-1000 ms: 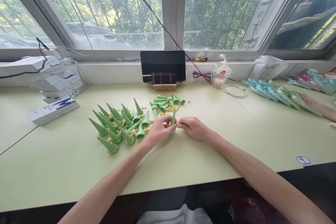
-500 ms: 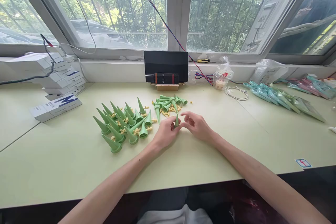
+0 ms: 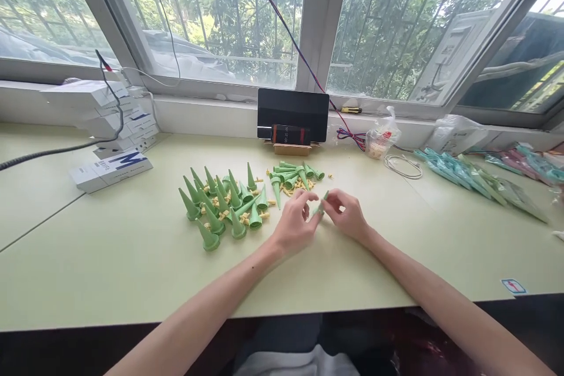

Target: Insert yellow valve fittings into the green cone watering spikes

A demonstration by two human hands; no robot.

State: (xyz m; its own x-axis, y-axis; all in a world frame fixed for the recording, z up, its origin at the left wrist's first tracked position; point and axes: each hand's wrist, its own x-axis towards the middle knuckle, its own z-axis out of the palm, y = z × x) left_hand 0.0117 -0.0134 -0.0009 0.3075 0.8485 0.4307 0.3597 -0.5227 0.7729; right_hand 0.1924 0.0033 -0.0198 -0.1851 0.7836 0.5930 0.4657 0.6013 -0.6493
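My right hand (image 3: 350, 214) has its thumb and fingers pinched on a green cone (image 3: 319, 207), tilted between the two hands above the surface (image 3: 396, 270). My left hand (image 3: 295, 217) sets its thumb against the cone's lower part, index curved and lifted; whether its other fingers close on it I can't tell.

Just beyond the left fingers, loose cones (image 3: 288, 176) lie heaped on yellow bits (image 3: 291, 189), between my hands and the phone (image 3: 291, 134) propped before a tablet (image 3: 293, 108). Left of the hands, a crowd of cones (image 3: 214, 224), mostly tips up, has more yellow bits among it. Boxes (image 3: 112, 170) sit farther left; a knotted bag (image 3: 382, 138), a coiled cable (image 3: 403, 167) and packets (image 3: 458, 175) lie to the right.

The held cone's base is masked by the fingers and blurred. The phone's digits are too small to read, and more packets run off the right edge.
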